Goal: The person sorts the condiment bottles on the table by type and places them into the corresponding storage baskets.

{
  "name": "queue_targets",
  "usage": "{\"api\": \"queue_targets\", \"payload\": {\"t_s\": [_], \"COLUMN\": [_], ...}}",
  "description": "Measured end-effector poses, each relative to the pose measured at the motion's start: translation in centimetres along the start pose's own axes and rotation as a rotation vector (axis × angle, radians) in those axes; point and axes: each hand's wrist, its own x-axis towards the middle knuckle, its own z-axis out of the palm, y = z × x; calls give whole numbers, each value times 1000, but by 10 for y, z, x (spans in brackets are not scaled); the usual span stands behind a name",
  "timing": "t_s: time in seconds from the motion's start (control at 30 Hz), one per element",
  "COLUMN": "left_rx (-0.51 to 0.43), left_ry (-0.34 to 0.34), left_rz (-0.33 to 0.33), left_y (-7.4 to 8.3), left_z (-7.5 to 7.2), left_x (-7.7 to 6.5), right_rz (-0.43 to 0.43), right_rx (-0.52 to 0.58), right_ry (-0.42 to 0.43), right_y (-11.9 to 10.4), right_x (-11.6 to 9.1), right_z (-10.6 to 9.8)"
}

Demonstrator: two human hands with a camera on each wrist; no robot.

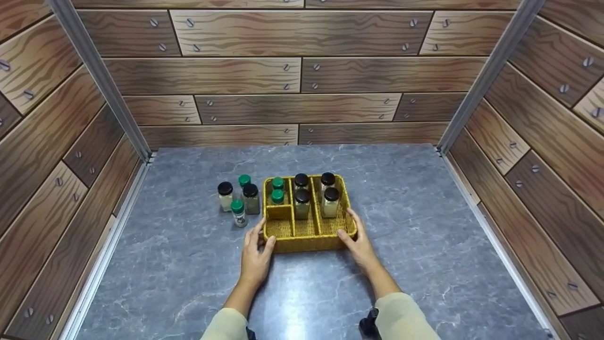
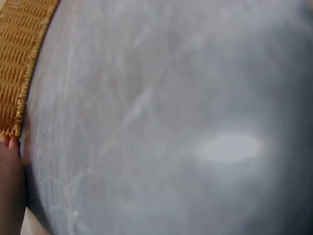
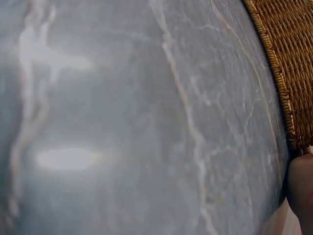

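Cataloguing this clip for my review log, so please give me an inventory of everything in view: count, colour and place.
Basket: one, yellow-brown woven, on the table between both hands
Green-capped jars: four, green caps; two in the basket's far-left compartment, two outside it, to its left
Black-capped jars: six, black caps; two in the middle compartment, two in the right, two outside, left
Table: one, grey marbled, under everything
Walls: three, brown plank pattern, back and both sides
Metal posts: two, grey, back corners
Sleeves: two, pale, bottom edge
Black wrist devices: two, black, partly visible beside the sleeves
Left hand: one, bare, holding the basket's near-left corner
Right hand: one, bare, holding the near-right corner
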Motion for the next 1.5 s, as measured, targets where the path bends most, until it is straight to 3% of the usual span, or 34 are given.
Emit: {"api": "queue_targets", "payload": {"t_s": [0.2, 0.47, 0.53, 0.63, 0.77, 0.9, 1.1, 1.3, 1.5], "left_rx": [-67, -106, -95, -66, -34, 3, 81, 186, 254], "left_ry": [-7, -110, -129, -119, -34, 45, 100, 82, 25], "left_rz": [-44, -186, -191, -178, -140, -109, -86, -44, -18], "left_y": [0, 6, 7, 7, 4, 6, 13, 13, 15], "left_z": [0, -16, -22, -30, -41, -54, -70, -83, -91], "left_x": [1, -8, -11, -16, -14, 1, 33, 63, 84], "right_rz": [-29, -34, -46, -44, -13, -5, 1, -4, -15], "right_rx": [-21, -64, -73, -83, -77, -71, -62, -35, -27], "right_ry": [6, 17, 23, 31, 40, 49, 51, 49, 45], "right_y": [-1, -2, -2, -1, 3, 5, 2, 1, 3], "right_x": [3, 0, -1, -2, -5, -5, -4, -2, 0], "right_z": [-1, 1, 1, 0, -3, -5, -6, -2, 1]}}
